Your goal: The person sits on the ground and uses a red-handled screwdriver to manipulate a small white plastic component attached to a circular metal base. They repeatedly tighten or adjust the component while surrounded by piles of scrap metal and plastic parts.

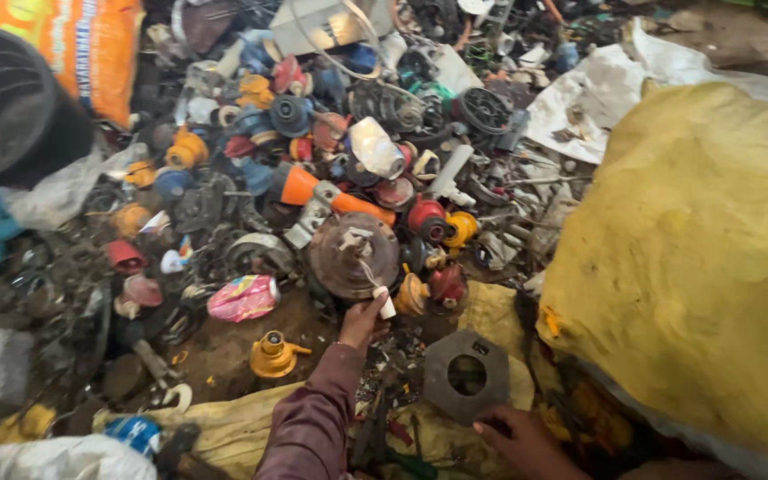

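Note:
My left hand [362, 320], in a maroon sleeve, reaches into a scrap pile and pinches a small white cylinder [386, 304]. A thin wire runs from it up to a rusty round metal part [348, 258] just beyond my fingers. My right hand [517, 440] is low at the bottom edge and grips the lower edge of a dark octagonal metal plate [466, 375] with a round hole, which leans on a dirty yellow sack [224, 427].
The heap holds several plastic and metal parts: an orange cone [300, 185], a yellow fitting [273, 354], a pink wrapper [244, 298], a red cap [426, 216]. A big yellow sack [695, 267] fills the right. A black tub [2, 102] stands far left.

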The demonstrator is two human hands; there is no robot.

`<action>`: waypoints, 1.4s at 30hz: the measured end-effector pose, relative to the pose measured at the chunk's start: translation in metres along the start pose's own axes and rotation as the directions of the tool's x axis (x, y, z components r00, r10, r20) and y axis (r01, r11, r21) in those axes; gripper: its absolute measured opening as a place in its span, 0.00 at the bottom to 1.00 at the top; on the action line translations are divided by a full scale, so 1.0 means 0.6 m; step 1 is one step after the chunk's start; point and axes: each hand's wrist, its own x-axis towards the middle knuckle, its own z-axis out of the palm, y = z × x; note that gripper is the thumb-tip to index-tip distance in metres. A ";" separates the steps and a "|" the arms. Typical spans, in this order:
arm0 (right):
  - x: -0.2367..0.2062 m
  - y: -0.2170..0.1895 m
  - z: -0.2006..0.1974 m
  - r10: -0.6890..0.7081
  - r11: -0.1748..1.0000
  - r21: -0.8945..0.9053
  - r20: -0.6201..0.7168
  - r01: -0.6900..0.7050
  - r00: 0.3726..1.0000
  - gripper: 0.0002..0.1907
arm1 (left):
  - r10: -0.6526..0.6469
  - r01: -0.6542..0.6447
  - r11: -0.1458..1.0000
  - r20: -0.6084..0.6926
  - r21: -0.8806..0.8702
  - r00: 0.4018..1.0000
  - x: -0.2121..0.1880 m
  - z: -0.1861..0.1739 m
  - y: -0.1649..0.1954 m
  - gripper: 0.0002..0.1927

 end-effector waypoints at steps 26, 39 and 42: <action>-0.025 -0.044 0.004 -0.035 0.996 0.085 -0.016 0.036 0.999 0.13 | 0.366 -0.190 0.912 0.511 -0.364 0.778 -0.153 -0.067 0.184 0.09; -0.060 -0.047 -0.078 -0.080 0.877 0.262 -0.747 0.403 0.660 0.12 | -0.100 0.037 0.992 0.548 0.124 0.831 -0.235 0.075 0.071 0.09; -0.060 -0.051 -0.079 0.010 0.786 0.443 -0.708 0.432 0.706 0.12 | -0.213 0.089 0.959 0.477 0.270 0.853 -0.169 0.098 -0.013 0.11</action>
